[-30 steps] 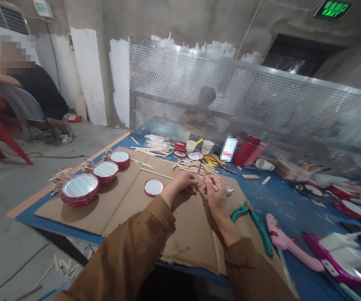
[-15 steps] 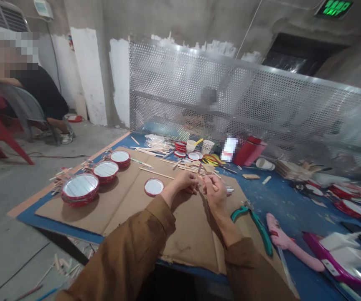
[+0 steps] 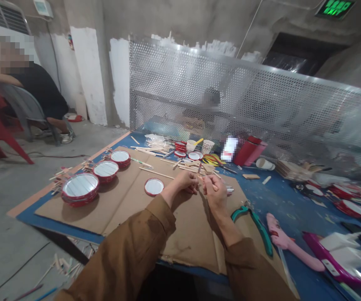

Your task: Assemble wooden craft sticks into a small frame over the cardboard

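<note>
Above the cardboard sheet [image 3: 127, 209], my left hand [image 3: 185, 182] is closed in a pinch, its fingertips close to those of my right hand. My right hand [image 3: 215, 191] is also closed, thumb and forefinger pressed together. A short reddish-brown stick [image 3: 199, 168] rises between the fingertips; its lower part is hidden, and I cannot tell which hand bears it. Left of my hands lies a round white lid with a red rim [image 3: 154, 187]. Near my right forearm are teal-handled pliers [image 3: 263, 232]. Behind my fingers lies a pile of thin wooden sticks [image 3: 196, 167].
Red-rimmed round pieces with sticks attached [image 3: 80, 186] stand along the left side. A pink glue gun [image 3: 282, 236] and a purple power strip [image 3: 327, 259] lie at right. Paper cups [image 3: 207, 146], a red bottle [image 3: 247, 150] and a perforated metal screen [image 3: 174, 88] are at the back.
My hands hold almost the same pose, with only a slight shift of the right fingers. The seated person at far left has moved a little.
</note>
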Motion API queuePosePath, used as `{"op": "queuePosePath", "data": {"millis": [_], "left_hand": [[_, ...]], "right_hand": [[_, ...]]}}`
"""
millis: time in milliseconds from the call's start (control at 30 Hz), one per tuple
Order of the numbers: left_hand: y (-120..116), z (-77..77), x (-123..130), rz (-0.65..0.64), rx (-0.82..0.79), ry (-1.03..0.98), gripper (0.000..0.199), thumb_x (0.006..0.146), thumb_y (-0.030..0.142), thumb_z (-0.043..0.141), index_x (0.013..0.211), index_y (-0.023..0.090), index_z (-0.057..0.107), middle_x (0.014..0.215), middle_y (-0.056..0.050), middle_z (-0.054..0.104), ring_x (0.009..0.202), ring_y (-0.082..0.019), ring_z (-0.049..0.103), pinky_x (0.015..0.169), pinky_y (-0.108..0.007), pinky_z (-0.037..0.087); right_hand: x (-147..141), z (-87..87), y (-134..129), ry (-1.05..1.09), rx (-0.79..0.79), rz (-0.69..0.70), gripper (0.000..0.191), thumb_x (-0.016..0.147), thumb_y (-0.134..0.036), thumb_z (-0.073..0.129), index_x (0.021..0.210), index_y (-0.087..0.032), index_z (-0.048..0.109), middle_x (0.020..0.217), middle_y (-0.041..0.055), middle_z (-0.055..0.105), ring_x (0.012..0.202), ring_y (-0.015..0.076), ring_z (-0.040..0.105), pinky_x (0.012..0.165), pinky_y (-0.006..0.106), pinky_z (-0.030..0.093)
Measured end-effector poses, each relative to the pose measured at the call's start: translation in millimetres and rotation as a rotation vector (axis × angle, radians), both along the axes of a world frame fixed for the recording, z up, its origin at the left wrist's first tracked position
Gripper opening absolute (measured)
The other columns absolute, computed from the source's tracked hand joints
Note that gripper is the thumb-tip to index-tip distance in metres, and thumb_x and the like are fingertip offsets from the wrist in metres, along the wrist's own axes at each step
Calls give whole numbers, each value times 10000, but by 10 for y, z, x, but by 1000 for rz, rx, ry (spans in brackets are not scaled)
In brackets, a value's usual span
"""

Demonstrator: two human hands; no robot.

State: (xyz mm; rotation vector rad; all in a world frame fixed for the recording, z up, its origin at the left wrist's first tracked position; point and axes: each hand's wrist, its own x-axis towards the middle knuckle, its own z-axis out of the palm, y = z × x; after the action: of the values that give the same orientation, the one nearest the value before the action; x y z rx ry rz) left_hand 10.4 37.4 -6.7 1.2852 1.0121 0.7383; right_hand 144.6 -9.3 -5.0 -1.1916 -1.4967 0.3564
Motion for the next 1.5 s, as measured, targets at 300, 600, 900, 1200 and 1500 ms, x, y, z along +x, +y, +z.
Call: {"op": "queuePosePath", "data": {"millis": [300,600,900,1200,1500], "left_hand": [[-21,42,-1,-3,-12,22,189,890,100,587,703,118,567,595,4,616,487,-73,616,610,-210,558],[-33,66,-13,-2,-26,13,184,900,90,592,720,119,565,608,3,621,477,-72,621,535,-159,508],[-38,66,-2,5,-41,10,221,926,82,566,709,121,562,604,2,629,458,-74,616,490,-146,463],[-13,42,-5,-20,-28,4,204,915,93,568,713,122,556,589,7,622,473,-74,621,535,-160,488],[-24,47,-19,-29,-12,7,212,885,185,681,724,122,558,617,-4,631,497,-82,630,562,-182,519]], "right_hand": [[11,-28,19,-12,-14,-7,385,895,-553,532,696,-230,596,570,-19,566,556,157,525,576,285,419],[1,-15,-1,14,-35,-5,378,884,-561,551,704,-232,603,582,-18,577,562,157,537,571,280,435],[21,-28,23,81,-40,-17,386,895,-586,559,754,-229,600,582,-34,557,534,145,515,545,272,423],[-13,37,-9,13,5,-18,362,886,-551,540,715,-234,585,558,-31,543,538,154,502,555,282,408],[-6,-11,28,38,1,-9,362,890,-554,545,743,-228,605,565,-36,550,543,151,509,561,281,414]]}}
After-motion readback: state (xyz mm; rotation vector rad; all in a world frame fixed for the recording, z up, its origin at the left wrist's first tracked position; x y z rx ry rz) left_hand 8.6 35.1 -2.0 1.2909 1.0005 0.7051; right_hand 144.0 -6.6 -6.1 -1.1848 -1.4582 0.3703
